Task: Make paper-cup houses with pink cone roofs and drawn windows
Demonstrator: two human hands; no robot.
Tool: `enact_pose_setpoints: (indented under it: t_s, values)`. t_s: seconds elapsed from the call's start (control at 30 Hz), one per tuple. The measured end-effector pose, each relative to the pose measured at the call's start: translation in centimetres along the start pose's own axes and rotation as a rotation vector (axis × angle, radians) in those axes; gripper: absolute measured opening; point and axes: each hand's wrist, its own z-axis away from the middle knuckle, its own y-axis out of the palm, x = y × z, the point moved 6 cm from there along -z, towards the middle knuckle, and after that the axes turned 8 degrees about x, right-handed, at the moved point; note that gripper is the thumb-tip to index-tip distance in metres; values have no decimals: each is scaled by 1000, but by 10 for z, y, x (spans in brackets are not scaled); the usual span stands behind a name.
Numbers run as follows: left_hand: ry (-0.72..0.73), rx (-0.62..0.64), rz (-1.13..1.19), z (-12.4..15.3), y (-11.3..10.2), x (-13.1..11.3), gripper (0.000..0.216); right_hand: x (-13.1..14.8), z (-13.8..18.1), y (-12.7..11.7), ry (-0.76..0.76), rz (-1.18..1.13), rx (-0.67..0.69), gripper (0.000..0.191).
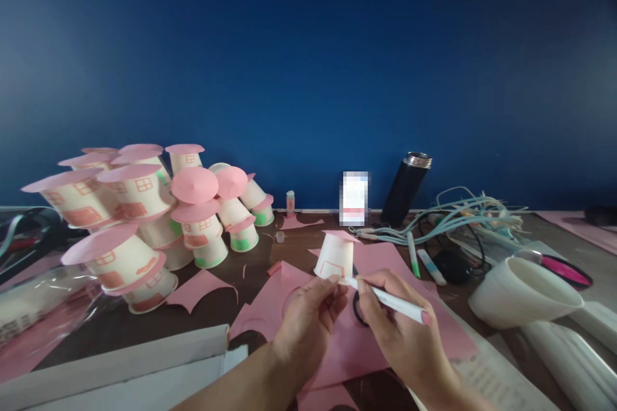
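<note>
In front of me a white paper cup [333,253] stands upside down in the air or just over the pink paper; which one I cannot tell. It wears a pink paper top, and a red door outline is drawn on its side. My left hand [311,311] pinches the cup by its lower rim. A white marker with a pink end [398,303] lies in the grip of my right hand [409,327], its tip against the cup near the drawn outline. Under both hands are cut sheets of pink paper [354,353], with a dark scissors handle [359,309] partly hidden.
Stacked paper-cup houses with pink roofs [195,186] crowd the left. A blurred white screen [353,199], a black flask [406,189] and tangled cables [453,225] line the wall. At right are markers [431,266], nested cups [518,295] and a tape roll [566,271]. A white box [120,366] sits front left.
</note>
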Motion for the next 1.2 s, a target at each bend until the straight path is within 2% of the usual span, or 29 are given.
enact_pose_setpoints:
  t_s: [0.83, 1.0, 1.1, 1.2]
  values:
    - [-7, -35, 23, -3, -4, 1, 10, -2, 2, 6, 44, -53, 60, 12]
    - [6, -74, 62, -4, -4, 0, 13, -5, 3, -5, 60, -138, -58, 6]
    - [22, -82, 76, -4, -3, -2, 12, -10, 4, -12, 82, -172, -158, 10]
    - [22, -91, 95, -4, -3, -3, 12, -13, 4, -12, 80, -187, -197, 11]
